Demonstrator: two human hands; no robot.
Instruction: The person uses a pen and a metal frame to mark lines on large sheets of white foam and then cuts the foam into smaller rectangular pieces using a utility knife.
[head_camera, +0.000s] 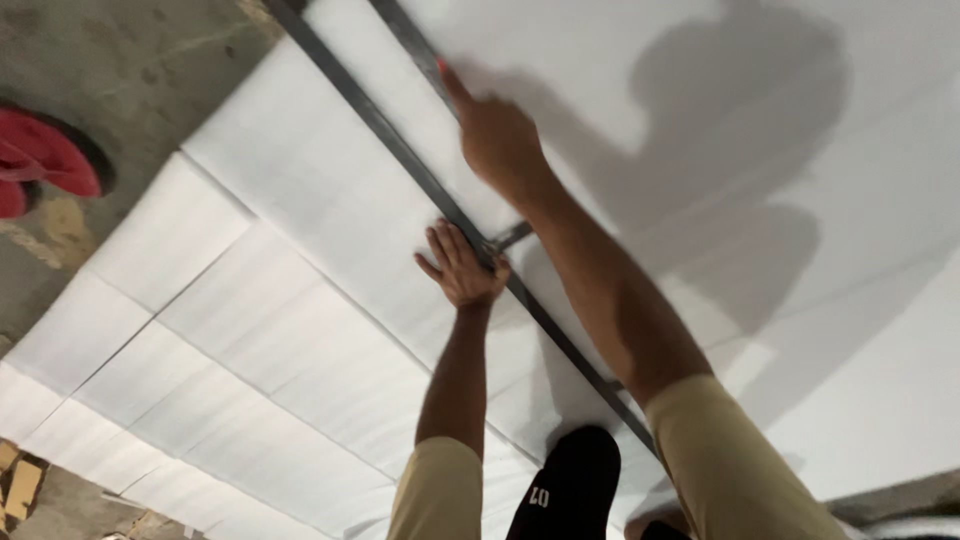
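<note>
Black knee (570, 480) below — left hand (462, 268) flat, right hand (497, 135) pressing metal bar (400, 150).

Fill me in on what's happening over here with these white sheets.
A person leans over stacked white sheets spread on a concrete floor. The left hand presses flat beside a long dark metal bar that lies across the top sheet. The right hand reaches further up, its fingers on a second dark bar, and looks blurred. A red object sits on the floor at the left edge.

Short beige sleeves (440, 490), bare forearms, black trousers (570, 490)
</note>
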